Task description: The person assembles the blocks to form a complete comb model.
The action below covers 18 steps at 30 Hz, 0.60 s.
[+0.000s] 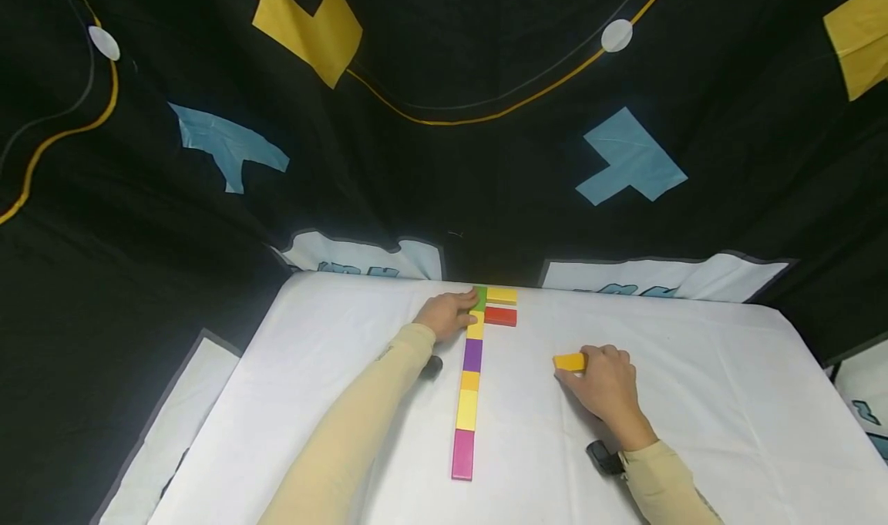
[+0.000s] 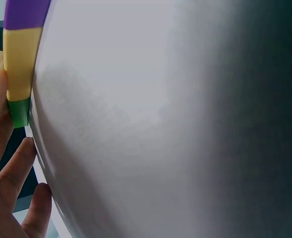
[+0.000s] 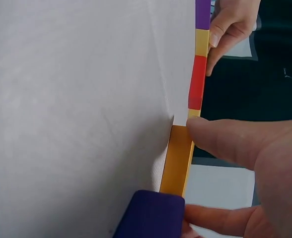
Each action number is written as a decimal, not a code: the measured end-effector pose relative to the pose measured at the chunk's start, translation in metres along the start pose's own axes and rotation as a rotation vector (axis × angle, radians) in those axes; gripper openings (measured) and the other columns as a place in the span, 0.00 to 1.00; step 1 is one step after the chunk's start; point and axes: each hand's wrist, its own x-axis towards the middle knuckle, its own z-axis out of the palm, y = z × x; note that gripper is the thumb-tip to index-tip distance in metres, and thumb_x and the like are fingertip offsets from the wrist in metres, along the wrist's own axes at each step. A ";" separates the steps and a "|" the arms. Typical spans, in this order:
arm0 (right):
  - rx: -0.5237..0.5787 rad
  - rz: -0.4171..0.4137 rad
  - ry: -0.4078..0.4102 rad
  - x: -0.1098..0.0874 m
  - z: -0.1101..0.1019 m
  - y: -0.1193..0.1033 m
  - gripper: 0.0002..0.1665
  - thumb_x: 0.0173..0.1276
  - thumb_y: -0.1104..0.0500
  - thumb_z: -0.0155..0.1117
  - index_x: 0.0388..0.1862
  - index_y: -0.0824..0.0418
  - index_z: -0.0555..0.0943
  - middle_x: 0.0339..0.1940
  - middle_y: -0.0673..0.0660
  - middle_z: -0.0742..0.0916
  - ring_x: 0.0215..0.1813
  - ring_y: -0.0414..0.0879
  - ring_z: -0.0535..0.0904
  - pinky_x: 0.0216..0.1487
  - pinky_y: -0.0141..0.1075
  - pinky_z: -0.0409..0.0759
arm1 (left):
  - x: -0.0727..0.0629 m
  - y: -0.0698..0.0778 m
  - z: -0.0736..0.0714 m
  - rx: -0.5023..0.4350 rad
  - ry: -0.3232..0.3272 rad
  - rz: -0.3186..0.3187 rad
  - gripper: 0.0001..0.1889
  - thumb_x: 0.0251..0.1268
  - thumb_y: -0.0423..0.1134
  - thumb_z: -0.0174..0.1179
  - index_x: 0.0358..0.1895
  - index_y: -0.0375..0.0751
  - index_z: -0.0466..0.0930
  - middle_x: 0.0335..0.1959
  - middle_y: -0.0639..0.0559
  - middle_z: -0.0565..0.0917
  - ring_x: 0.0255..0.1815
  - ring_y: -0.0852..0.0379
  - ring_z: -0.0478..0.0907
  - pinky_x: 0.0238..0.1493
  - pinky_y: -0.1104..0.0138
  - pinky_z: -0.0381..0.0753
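A straight row of flat coloured blocks runs from the table's far edge towards me. It starts with a green block (image 1: pixel 479 299) and a yellow block (image 1: pixel 475 326). My left hand (image 1: pixel 446 314) is at this far end, its fingertips on the green block and its thumb by the yellow one. To the right of the row lie a second yellow block (image 1: pixel 502 296) and a red block (image 1: pixel 501 317). Farther right, my right hand (image 1: pixel 607 381) pinches an orange block (image 1: pixel 568 362) between thumb and fingers. A dark purple block (image 3: pixel 153 215) overlaps the orange one's near end in the right wrist view.
The row continues nearer with a purple block (image 1: pixel 472 355), a small orange block (image 1: pixel 469 381), another yellow block (image 1: pixel 467 409) and a pink block (image 1: pixel 462 454). A white cloth covers the table (image 1: pixel 701 409). Behind it hangs a black curtain (image 1: pixel 479 186).
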 end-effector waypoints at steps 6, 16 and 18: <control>0.064 0.002 -0.065 0.001 0.000 0.003 0.40 0.61 0.50 0.73 0.63 0.76 0.75 0.57 0.75 0.79 0.57 0.67 0.70 0.59 0.61 0.71 | 0.001 -0.001 0.000 0.003 0.001 0.009 0.29 0.72 0.48 0.62 0.74 0.50 0.69 0.76 0.58 0.65 0.76 0.51 0.64 0.76 0.58 0.62; 0.076 0.013 -0.063 0.002 -0.002 0.004 0.42 0.59 0.48 0.75 0.61 0.77 0.75 0.52 0.73 0.81 0.53 0.65 0.72 0.55 0.59 0.72 | 0.001 -0.001 0.000 -0.007 0.002 0.002 0.29 0.72 0.48 0.62 0.74 0.50 0.69 0.76 0.58 0.65 0.76 0.51 0.63 0.76 0.57 0.61; 0.068 0.019 -0.064 0.002 -0.001 0.003 0.41 0.59 0.48 0.74 0.60 0.78 0.75 0.50 0.72 0.82 0.52 0.65 0.73 0.54 0.58 0.73 | 0.001 -0.001 0.001 -0.005 0.000 0.001 0.29 0.72 0.48 0.62 0.74 0.51 0.69 0.76 0.58 0.64 0.76 0.51 0.63 0.77 0.57 0.61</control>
